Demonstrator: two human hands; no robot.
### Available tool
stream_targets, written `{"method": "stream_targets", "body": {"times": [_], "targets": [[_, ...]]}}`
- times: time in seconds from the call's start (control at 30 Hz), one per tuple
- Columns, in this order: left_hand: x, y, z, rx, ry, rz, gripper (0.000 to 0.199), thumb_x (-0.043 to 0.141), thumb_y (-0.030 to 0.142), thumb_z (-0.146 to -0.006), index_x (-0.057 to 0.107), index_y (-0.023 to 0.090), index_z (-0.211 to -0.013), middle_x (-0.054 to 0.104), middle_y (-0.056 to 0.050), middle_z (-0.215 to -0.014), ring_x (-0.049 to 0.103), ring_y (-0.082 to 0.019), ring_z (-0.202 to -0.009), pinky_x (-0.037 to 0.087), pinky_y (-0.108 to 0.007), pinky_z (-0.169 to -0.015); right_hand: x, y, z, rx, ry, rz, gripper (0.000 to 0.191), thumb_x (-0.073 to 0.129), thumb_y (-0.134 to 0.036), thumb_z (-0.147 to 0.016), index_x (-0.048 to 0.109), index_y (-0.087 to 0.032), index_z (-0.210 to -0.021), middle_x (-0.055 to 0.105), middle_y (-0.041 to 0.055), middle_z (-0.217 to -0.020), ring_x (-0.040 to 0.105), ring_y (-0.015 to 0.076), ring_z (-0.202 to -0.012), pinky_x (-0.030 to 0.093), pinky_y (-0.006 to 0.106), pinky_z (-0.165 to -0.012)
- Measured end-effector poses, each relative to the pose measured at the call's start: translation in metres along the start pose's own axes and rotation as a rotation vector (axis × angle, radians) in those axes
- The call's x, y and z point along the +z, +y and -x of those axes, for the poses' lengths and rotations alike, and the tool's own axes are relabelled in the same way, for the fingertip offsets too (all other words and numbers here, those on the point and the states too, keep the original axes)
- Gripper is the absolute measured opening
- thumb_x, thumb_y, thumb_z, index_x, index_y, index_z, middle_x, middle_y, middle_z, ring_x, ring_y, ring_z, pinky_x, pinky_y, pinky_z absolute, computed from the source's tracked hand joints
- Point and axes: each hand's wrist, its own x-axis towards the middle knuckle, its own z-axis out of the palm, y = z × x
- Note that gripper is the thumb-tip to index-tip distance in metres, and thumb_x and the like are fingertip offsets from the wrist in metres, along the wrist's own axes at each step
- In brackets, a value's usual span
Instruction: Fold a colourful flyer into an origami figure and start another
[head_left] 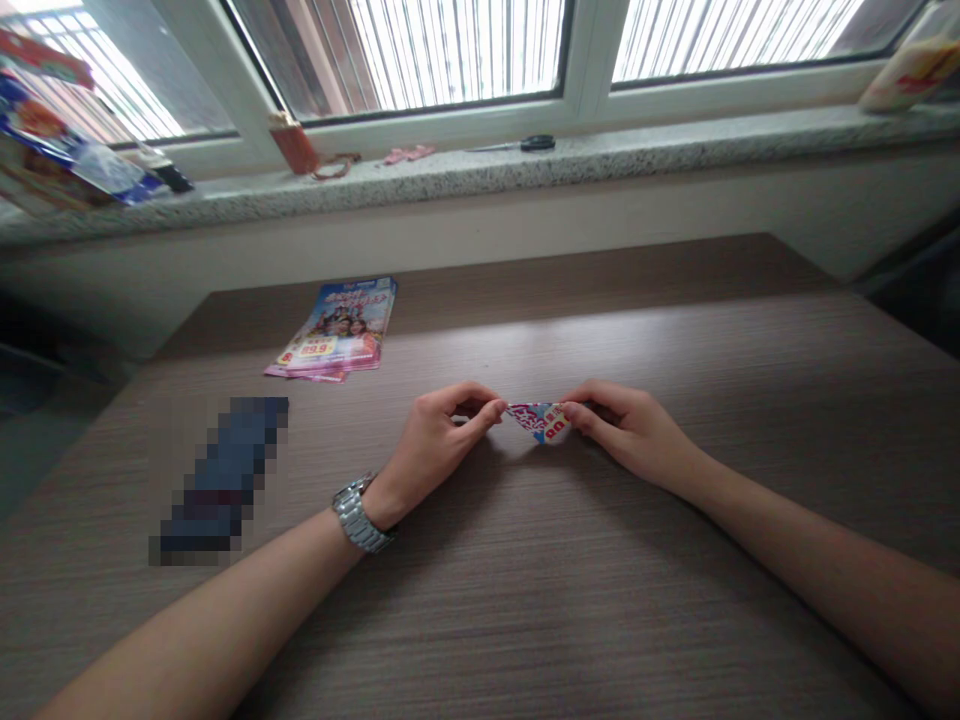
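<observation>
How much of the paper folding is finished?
Some folding looks done: the folded paper already shows a small triangle. It's in hand now, one end in the grip of the left hand, the other in that of the right hand. I can't tell whether any folds are left. The flyers lie flat in a pile on the table.

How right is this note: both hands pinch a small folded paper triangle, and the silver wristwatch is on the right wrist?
The wrist is wrong: the head view shows the silver wristwatch on the left wrist. The left hand and right hand do pinch the small folded paper triangle.
</observation>
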Motion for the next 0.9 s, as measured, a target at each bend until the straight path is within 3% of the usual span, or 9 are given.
{"method": "stream_targets", "body": {"times": [0.27, 0.6, 0.77, 0.9], "targets": [[-0.004, 0.003, 0.000, 0.030, -0.028, -0.070, 0.023, 0.064, 0.034, -0.098, 0.074, 0.017, -0.086, 0.074, -0.001, -0.076, 0.066, -0.011, -0.068, 0.050, -0.020, -0.065, 0.001, -0.001, 0.000, -0.021, 0.016, 0.064, 0.023, 0.060, -0.038, -0.099, 0.075, -0.022, -0.105, 0.079, 0.0043, -0.095, 0.070, 0.0182, -0.079, 0.053, 0.031, -0.069], [-0.001, 0.001, 0.001, 0.084, -0.027, -0.202, 0.016, 0.062, 0.026, -0.098, 0.072, 0.016, -0.091, 0.073, -0.002, -0.080, 0.065, -0.012, -0.071, 0.048, -0.022, -0.065, 0.002, 0.001, 0.002, 0.007, 0.023, 0.077, 0.022, 0.064, -0.039, -0.097, 0.074, -0.022, -0.106, 0.076, 0.0013, -0.083, 0.063, 0.0150, -0.066, 0.047, 0.028, -0.058], [0.000, -0.006, 0.001, 0.217, -0.004, -0.364, 0.013, 0.060, 0.023, -0.099, 0.070, 0.017, -0.105, 0.072, -0.006, -0.097, 0.067, -0.017, -0.087, 0.053, -0.030, -0.080, 0.002, 0.001, 0.001, -0.020, 0.025, 0.127, 0.019, 0.063, -0.036, -0.098, 0.074, -0.022, -0.105, 0.077, 0.0031, -0.090, 0.065, 0.0166, -0.071, 0.049, 0.030, -0.063], [0.000, -0.005, 0.002, 0.381, -0.001, -0.485, 0.026, 0.061, 0.024, -0.099, 0.066, 0.020, -0.124, 0.068, -0.010, -0.120, 0.063, -0.023, -0.109, 0.054, -0.040, -0.096, 0.002, 0.003, -0.001, -0.112, 0.055, 0.230, 0.016, 0.062, -0.032, -0.098, 0.074, -0.022, -0.103, 0.073, 0.0060, -0.096, 0.066, 0.0203, -0.085, 0.051, 0.034, -0.075]]}}
